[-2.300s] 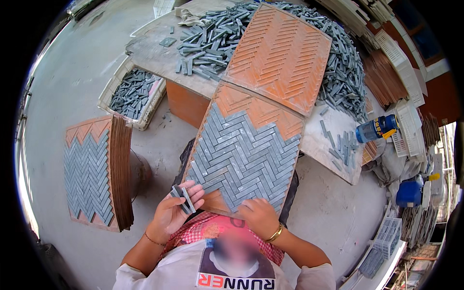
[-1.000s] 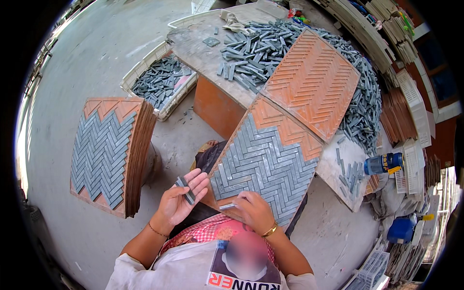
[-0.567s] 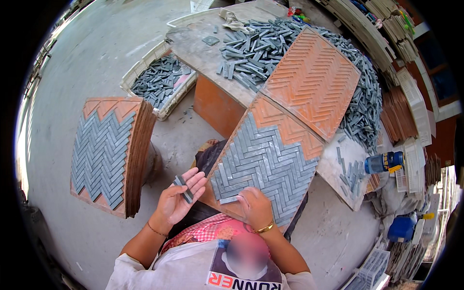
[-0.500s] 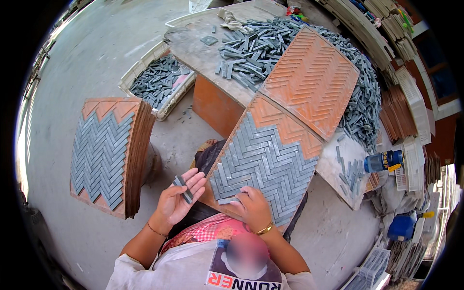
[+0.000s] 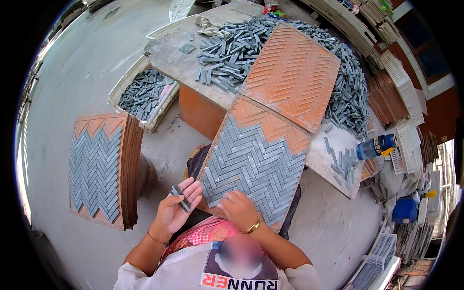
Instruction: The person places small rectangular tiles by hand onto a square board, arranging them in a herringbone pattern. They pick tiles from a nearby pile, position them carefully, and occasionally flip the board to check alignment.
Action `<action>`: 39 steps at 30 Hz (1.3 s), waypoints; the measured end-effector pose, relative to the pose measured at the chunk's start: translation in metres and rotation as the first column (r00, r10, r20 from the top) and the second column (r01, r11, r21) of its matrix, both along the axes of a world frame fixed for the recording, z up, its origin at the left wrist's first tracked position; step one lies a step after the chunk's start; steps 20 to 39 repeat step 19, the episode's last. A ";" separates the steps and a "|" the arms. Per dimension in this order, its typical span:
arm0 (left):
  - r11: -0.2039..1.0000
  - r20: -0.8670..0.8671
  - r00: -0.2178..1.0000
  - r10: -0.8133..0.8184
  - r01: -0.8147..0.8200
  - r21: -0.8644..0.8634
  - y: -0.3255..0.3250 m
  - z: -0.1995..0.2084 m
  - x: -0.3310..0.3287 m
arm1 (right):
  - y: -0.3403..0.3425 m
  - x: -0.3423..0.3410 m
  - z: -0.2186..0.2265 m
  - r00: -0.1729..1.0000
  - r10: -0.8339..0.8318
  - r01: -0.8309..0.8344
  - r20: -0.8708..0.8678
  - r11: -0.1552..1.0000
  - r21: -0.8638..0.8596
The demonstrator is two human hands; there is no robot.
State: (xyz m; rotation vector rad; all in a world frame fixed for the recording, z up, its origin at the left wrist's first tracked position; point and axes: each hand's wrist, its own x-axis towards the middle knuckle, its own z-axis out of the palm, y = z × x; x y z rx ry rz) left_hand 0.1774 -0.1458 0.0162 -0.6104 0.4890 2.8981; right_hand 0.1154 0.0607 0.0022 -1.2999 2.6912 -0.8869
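Observation:
My left hand [image 5: 175, 212] is palm up, with its thumb pressing a few grey stone tile strips [image 5: 181, 197] against the fingers. Its fingertips are beside the left edge of an orange grooved board [image 5: 249, 112]. Grey tile strips [image 5: 256, 159] lie on that board in a herringbone pattern, leaving orange grooves bare along the far end. My right hand [image 5: 240, 211] rests over the near left corner of the pattern, palm down with fingers curled. Whatever lies under its fingertips is hidden.
A second grooved board [image 5: 293, 77] adjoins the far end, beside a large heap of loose strips [image 5: 348, 87]. On the left stands a stack of boards [image 5: 126, 174], its top tiled. Behind it is a white crate [image 5: 153, 126] of strips. A blue bottle [image 5: 374, 147] lies at right.
My right hand has moved slightly left and its fingers have curled in over the corner where a pale strip showed. My left hand still holds its strips. The whole view has shifted a little.

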 end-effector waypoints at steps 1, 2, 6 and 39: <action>1.000 -0.005 1.000 -0.002 0.002 -0.001 0.003 0.003 -0.001 | -0.002 -0.001 0.005 0.999 -0.016 0.016 0.031 1.000 -0.007; 1.000 -0.011 1.000 -0.007 0.007 -0.001 0.006 0.006 -0.002 | -0.005 0.002 0.010 0.985 -0.046 0.061 0.165 0.995 -0.085; 0.983 -0.116 0.984 -0.137 0.121 -0.136 0.034 0.020 -0.014 | -0.024 0.017 0.040 0.887 -0.095 0.243 0.451 0.928 -0.281; 0.474 -0.148 0.802 -0.579 0.184 -0.861 0.059 0.010 -0.057 | 0.142 -0.118 0.020 0.693 -0.607 0.648 0.388 0.761 0.034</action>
